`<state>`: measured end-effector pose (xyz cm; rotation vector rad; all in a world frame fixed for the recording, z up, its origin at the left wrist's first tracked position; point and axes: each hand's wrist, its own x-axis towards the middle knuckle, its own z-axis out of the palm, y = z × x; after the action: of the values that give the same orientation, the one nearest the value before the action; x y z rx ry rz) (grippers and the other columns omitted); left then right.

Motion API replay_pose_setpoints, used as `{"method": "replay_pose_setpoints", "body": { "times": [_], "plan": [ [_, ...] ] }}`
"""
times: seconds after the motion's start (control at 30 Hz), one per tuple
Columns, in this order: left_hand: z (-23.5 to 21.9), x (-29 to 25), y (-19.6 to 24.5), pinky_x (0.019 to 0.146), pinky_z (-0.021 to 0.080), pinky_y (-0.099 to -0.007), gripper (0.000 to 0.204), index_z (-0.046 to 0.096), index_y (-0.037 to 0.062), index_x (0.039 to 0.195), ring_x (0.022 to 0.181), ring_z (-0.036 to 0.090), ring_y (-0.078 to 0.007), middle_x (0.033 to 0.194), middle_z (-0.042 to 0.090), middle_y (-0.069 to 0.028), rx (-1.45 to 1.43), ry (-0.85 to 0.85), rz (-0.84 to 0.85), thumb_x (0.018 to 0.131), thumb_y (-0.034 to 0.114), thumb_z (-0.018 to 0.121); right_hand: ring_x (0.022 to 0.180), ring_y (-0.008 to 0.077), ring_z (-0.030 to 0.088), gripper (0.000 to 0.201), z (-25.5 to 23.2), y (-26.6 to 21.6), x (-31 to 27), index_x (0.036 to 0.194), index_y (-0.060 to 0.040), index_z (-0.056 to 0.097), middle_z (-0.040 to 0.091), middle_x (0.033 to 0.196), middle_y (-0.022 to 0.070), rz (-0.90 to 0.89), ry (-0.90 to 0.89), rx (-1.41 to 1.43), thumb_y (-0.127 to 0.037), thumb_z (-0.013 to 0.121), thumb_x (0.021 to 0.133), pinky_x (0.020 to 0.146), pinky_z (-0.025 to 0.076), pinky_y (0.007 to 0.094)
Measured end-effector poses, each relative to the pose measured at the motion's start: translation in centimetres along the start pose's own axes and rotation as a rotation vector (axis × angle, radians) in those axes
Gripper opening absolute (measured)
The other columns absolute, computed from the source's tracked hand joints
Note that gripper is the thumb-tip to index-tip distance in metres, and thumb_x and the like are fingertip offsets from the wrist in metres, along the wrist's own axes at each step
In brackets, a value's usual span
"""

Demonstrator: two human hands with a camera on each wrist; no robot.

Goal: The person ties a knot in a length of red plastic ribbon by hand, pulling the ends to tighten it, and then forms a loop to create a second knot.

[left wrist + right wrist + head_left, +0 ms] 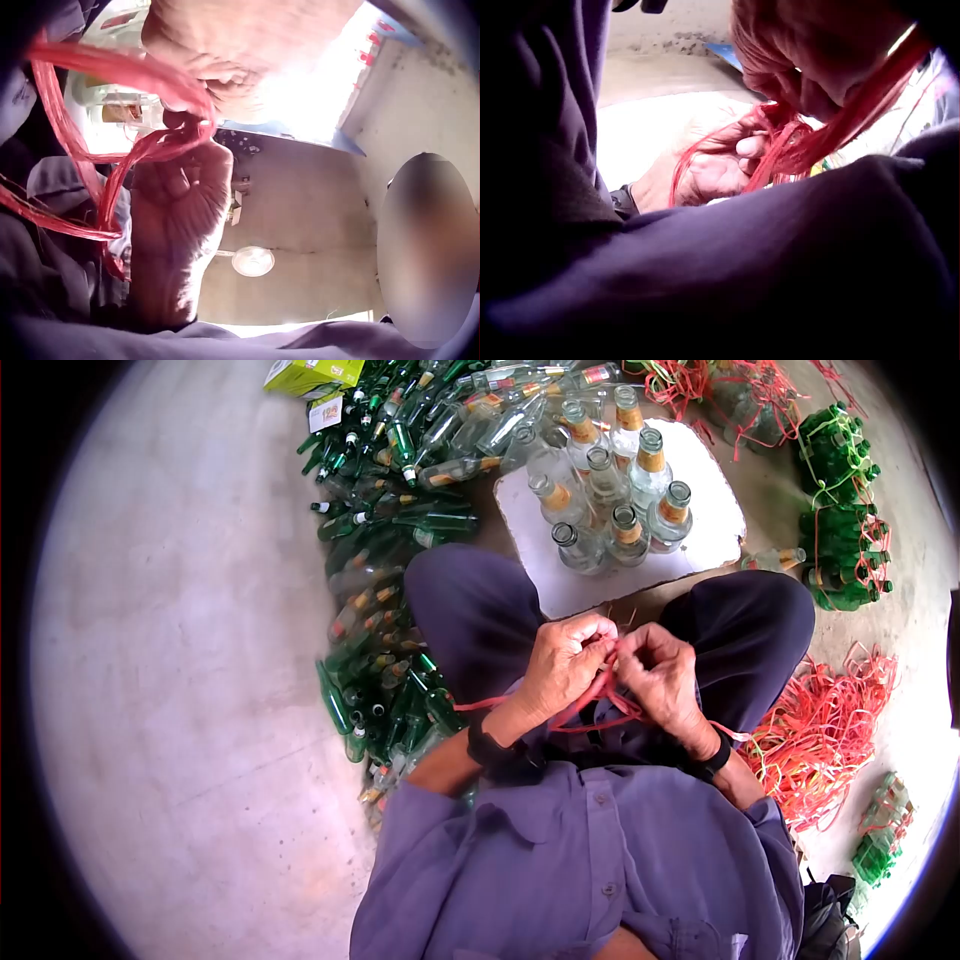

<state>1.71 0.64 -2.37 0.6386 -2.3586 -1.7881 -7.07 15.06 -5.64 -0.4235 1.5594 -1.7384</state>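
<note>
Between the person's legs, the left hand (565, 668) and right hand (662, 672) meet, fingertips close together. Both pinch red plastic strapping (127, 71), whose loose strands loop below the fingers. In the left wrist view the right hand (184, 199) has curled fingers at the strap, opposite the large near left hand (240, 45). From the right wrist, the left hand (712, 169) shows past the hanging red strands (787, 154). Just ahead of the hands, several clear glass bottles (650, 478) with gold neck labels stand upright on a white board (580, 592).
Many green and clear bottles (400, 705) lie heaped along the left. A tangled pile of red strapping (820, 735) sits at the right, near bundles of strapped green bottles (840, 540). More red strapping (680, 385) lies beyond the board. A yellow-green box (310, 372) stands at the far left.
</note>
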Motion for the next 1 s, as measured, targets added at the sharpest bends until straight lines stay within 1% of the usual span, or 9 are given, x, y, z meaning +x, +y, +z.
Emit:
{"method": "replay_pose_setpoints", "body": {
  "times": [0.1, 0.2, 0.3, 0.43, 0.53, 0.7, 0.8, 0.93, 1.0],
  "plan": [
    [-0.3, 0.0, 0.7, 0.063, 0.047, -0.0228, 0.008, 0.066, -0.0038, 0.094, 0.07, 0.057, -0.0064, 0.08, 0.066, -0.0012, -0.054, -0.052, 0.012, 0.09, 0.002, 0.062, 0.069, 0.0034, 0.057, 0.009, -0.7, -0.5, 0.6, 0.082, -0.0004, 0.06, 0.061, 0.074, -0.002, 0.052, 0.104, 0.044, 0.002, 0.062, 0.09, 0.063, 0.048, 0.0203],
    [-0.6, 0.4, 0.6, 0.053, 0.039, -0.0194, 0.005, 0.066, -0.0003, 0.092, 0.059, 0.05, -0.0021, 0.078, 0.064, -0.0009, -0.254, 0.001, -0.2, 0.091, 0.002, 0.061, 0.068, 0.0027, 0.056, 0.008, -0.4, -0.6, -0.4, 0.082, 0.0, 0.059, 0.062, 0.074, -0.0019, 0.032, 0.059, 0.07, 0.003, 0.062, 0.09, 0.063, 0.047, 0.0192],
    [0.3, 0.1, 0.2, 0.052, 0.039, -0.0202, 0.004, 0.065, 0.0001, 0.091, 0.057, 0.048, -0.0027, 0.076, 0.063, 0.0003, -0.308, 0.077, -0.146, 0.091, 0.002, 0.061, 0.067, 0.0026, 0.056, 0.008, -0.3, -0.6, -0.1, 0.082, -0.001, 0.06, 0.062, 0.075, -0.002, 0.005, 0.032, 0.1, 0.002, 0.063, 0.089, 0.061, 0.047, 0.019],
    [0.7, -0.4, 1.4, 0.051, 0.042, -0.0205, 0.007, 0.066, -0.0015, 0.094, 0.057, 0.051, -0.0029, 0.075, 0.062, 0.0004, -0.207, -0.033, 0.026, 0.092, 0.002, 0.06, 0.066, 0.002, 0.055, 0.011, -0.4, -0.2, 0.3, 0.079, -0.0022, 0.059, 0.061, 0.072, -0.0025, 0.097, 0.052, 0.003, 0.0, 0.062, 0.09, 0.059, 0.047, 0.0203],
    [-0.7, 0.4, 0.9, 0.051, 0.042, -0.02, 0.006, 0.064, -0.0007, 0.09, 0.056, 0.052, -0.0033, 0.074, 0.063, 0.0007, -0.232, 0.011, -0.186, 0.093, 0.001, 0.06, 0.064, 0.0001, 0.052, 0.013, 0.4, -1.1, -1.2, 0.078, -0.0029, 0.058, 0.058, 0.069, -0.0056, -0.116, -0.009, -0.068, 0.002, 0.064, 0.089, 0.057, 0.044, 0.0185],
    [-0.6, 0.4, 0.4, 0.05, 0.042, -0.0202, 0.003, 0.061, -0.0002, 0.094, 0.056, 0.051, -0.0043, 0.077, 0.064, -0.0002, -0.393, 0.012, -0.232, 0.093, 0.0, 0.059, 0.065, -0.0009, 0.051, 0.011, -0.5, -1.1, -0.6, 0.08, -0.0036, 0.059, 0.056, 0.073, -0.0067, -0.009, 0.04, 0.113, 0.003, 0.064, 0.088, 0.057, 0.04, 0.0171],
    [-0.6, 0.5, 0.1, 0.056, 0.043, -0.0198, 0.023, 0.055, 0.001, 0.112, 0.067, 0.053, -0.0041, 0.096, 0.063, -0.0056, -0.326, 0.153, -0.015, 0.09, -0.003, 0.062, 0.062, -0.0013, 0.046, 0.012, -0.8, -1.1, -0.8, 0.08, -0.0042, 0.058, 0.053, 0.072, -0.0085, -0.044, 0.001, 0.111, 0.003, 0.063, 0.088, 0.055, 0.035, 0.0167],
    [-1.3, -0.7, 2.6, 0.059, 0.041, -0.02, 0.027, 0.057, -0.0017, 0.112, 0.068, 0.052, -0.0046, 0.095, 0.064, -0.0063, 0.009, 0.378, 0.262, 0.087, -0.005, 0.066, 0.062, -0.0011, 0.046, 0.012, -0.7, -0.8, -0.5, 0.08, -0.0046, 0.058, 0.051, 0.072, -0.009, -0.063, 0.054, 0.07, 0.003, 0.064, 0.088, 0.056, 0.035, 0.0171],
    [-1.4, -1.4, 4.2, 0.058, 0.041, -0.02, 0.022, 0.06, -0.0023, 0.108, 0.067, 0.051, -0.0046, 0.092, 0.065, -0.0068, 0.073, 0.314, 0.301, 0.086, -0.005, 0.066, 0.062, -0.0007, 0.045, 0.012, -0.7, -0.7, -0.4, 0.08, -0.0047, 0.058, 0.05, 0.073, -0.0085, -0.109, 0.055, 0.074, 0.004, 0.064, 0.087, 0.055, 0.035, 0.0176]
  ]
}}
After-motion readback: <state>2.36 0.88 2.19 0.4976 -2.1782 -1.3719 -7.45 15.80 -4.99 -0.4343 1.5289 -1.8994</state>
